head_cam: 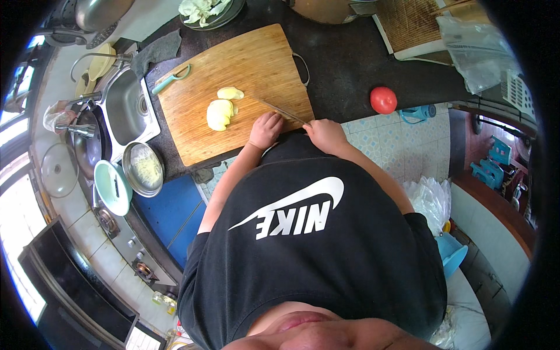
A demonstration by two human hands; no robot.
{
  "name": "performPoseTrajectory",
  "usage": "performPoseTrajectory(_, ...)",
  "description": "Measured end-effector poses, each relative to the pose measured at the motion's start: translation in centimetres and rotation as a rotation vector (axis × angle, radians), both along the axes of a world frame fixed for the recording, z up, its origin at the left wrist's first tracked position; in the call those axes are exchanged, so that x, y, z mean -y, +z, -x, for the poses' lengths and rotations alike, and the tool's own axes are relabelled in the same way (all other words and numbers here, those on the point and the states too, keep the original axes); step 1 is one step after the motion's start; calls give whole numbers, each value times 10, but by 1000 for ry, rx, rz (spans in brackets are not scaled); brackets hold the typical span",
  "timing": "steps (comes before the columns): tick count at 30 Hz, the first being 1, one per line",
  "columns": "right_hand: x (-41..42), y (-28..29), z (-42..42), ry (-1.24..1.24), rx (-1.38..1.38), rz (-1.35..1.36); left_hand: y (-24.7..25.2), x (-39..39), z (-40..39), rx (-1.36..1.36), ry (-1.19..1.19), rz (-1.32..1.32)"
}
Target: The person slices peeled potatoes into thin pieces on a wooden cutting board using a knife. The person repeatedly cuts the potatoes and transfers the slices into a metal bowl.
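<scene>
A wooden cutting board (245, 61) lies on the dark counter, with pale yellow slices (220, 115) of what looks like peeled potato stacked on it and a smaller pale piece (230, 93) just beyond them. My right hand (326, 136) grips the handle of a knife (280, 109) at the board's right edge, its blade pointing up and left over the wood. My left hand (266, 131) rests at the board's near edge, fingers curled, beside the blade; whether anything is under the fingers is hidden. A green-handled peeler (172, 79) lies at the board's left edge.
A red tomato (383, 100) sits on the counter at right. Left are a steel sink (127, 100), a steel bowl of pale shreds (143, 169) and a light green basin (113, 188). A plate with white leafy pieces (203, 11) stands behind the board.
</scene>
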State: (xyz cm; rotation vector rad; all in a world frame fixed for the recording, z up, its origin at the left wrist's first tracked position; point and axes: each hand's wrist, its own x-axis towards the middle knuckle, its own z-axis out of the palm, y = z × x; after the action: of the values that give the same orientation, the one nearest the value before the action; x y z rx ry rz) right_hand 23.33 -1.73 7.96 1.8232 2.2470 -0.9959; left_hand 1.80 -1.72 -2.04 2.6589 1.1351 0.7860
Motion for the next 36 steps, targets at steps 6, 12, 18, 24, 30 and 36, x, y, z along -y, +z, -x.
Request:
performPoseTrajectory(6, 2, -7, 3, 9, -5, -5, 3, -1, -1, 10, 4, 31)
performPoseTrajectory(12, 1, -11, 11, -36, -35, -30, 4, -2, -2, 27, -4, 11)
performPoseTrajectory(18, 4, -8, 8, -26, -31, -26, 3, -2, -2, 43, 2, -6)
performPoseTrajectory(24, 8, -6, 11, -13, -24, -44, 2, -2, -2, 53, 5, -17)
performPoseTrajectory(30, 2, -6, 25, -49, 13, -55, 4, -2, -2, 41, 4, -14)
performPoseTrajectory(36, 2, -11, 20, -62, -3, -82, 5, -1, 0, 33, 1, 8)
